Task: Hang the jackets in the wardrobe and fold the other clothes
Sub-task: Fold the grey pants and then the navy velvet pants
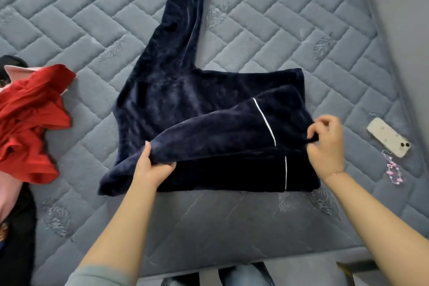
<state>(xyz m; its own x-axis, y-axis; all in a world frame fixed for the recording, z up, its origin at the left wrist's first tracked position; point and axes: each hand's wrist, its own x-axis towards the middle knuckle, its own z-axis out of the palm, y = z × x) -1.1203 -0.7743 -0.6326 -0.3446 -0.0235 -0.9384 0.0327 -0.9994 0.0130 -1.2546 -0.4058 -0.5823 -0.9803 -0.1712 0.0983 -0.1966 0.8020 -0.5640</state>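
Quilted grey mattress point(267, 30) lies under your navy velvet top point(185, 100); your left hand point(152, 166) grips its folded sleeve, your right hand point(326, 144) pinches its right edge, near a white phone point(388, 137).

Navy velvet garment point(185, 104) with white piping lies on the quilted grey mattress point(278, 30), partly folded. One sleeve extends straight away from the near edge, its cuff piped. The other sleeve is folded across the body, angled, its piped cuff toward the right. The lower portion is doubled over at the near edge. Red garment point(30, 123) lies crumpled at the left edge, atop pink and black clothing.
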